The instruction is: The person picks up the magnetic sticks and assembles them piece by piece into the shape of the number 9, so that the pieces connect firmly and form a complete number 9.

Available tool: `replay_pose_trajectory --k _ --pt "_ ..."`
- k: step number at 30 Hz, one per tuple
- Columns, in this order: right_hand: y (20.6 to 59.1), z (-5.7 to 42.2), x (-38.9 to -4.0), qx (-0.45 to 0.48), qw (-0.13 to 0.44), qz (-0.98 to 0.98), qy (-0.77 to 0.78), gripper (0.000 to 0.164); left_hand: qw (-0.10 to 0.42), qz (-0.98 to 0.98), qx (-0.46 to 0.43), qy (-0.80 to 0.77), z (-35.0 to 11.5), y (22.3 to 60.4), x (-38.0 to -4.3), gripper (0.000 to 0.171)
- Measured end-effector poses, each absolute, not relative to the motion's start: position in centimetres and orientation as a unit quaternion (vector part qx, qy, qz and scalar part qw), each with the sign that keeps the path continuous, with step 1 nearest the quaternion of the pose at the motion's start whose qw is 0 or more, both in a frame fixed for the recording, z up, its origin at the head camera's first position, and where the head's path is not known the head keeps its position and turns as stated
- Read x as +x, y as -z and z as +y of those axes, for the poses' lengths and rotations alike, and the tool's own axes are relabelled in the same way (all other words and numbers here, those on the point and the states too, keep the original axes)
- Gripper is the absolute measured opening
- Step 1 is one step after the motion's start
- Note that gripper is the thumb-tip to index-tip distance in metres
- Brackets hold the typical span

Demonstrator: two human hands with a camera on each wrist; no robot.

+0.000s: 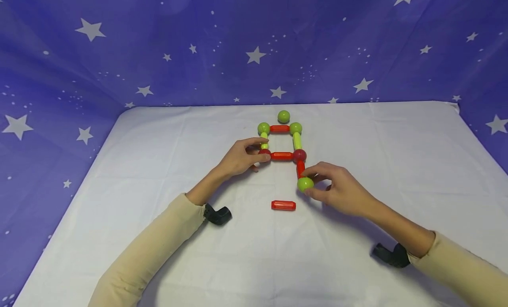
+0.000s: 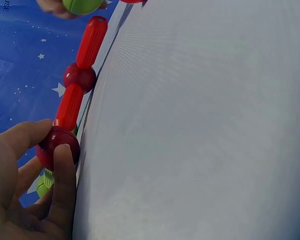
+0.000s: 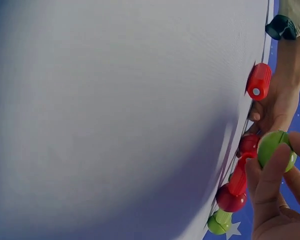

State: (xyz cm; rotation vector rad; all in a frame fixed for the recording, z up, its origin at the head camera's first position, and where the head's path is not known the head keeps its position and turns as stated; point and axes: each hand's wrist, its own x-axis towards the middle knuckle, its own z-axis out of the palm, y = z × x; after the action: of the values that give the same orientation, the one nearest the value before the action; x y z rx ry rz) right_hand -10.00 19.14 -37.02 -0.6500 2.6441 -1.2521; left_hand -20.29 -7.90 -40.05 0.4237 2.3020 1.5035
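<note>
A square of magnetic rods and balls lies on the white cloth. Its far corners are green balls (image 1: 295, 129), its near corners red balls (image 1: 300, 155). Red rods (image 1: 282, 155) form the near and far sides, yellow-green rods (image 1: 297, 140) the other two. My left hand (image 1: 242, 157) pinches the near-left red ball (image 2: 55, 150) between thumb and finger. From the near-right red ball another red rod (image 2: 92, 42) extends toward me. My right hand (image 1: 337, 185) pinches a green ball (image 3: 274, 149) at that rod's free end; a small gap shows in the left wrist view.
A loose red rod (image 1: 283, 205) lies nearer to me, left of the right hand. One loose green ball (image 1: 283, 117) sits beyond the square. Black wrist mounts (image 1: 217, 215) stick out from both sleeves. A blue star-patterned curtain (image 1: 254, 42) hangs behind the table.
</note>
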Motion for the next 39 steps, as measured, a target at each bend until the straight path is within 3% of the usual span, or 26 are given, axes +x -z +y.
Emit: replay_pose_trajectory --k 12,39 --pt "37.67 18.91 -9.75 -0.220 0.102 0.889 0.389 0.032 0.187 0.815 0.150 -0.527 -8.08 40.06 -20.15 0.053" --pt "37.89 18.61 -10.00 -0.218 0.084 0.904 0.357 0.032 0.195 0.816 0.168 -0.518 -8.13 39.79 -20.37 0.053"
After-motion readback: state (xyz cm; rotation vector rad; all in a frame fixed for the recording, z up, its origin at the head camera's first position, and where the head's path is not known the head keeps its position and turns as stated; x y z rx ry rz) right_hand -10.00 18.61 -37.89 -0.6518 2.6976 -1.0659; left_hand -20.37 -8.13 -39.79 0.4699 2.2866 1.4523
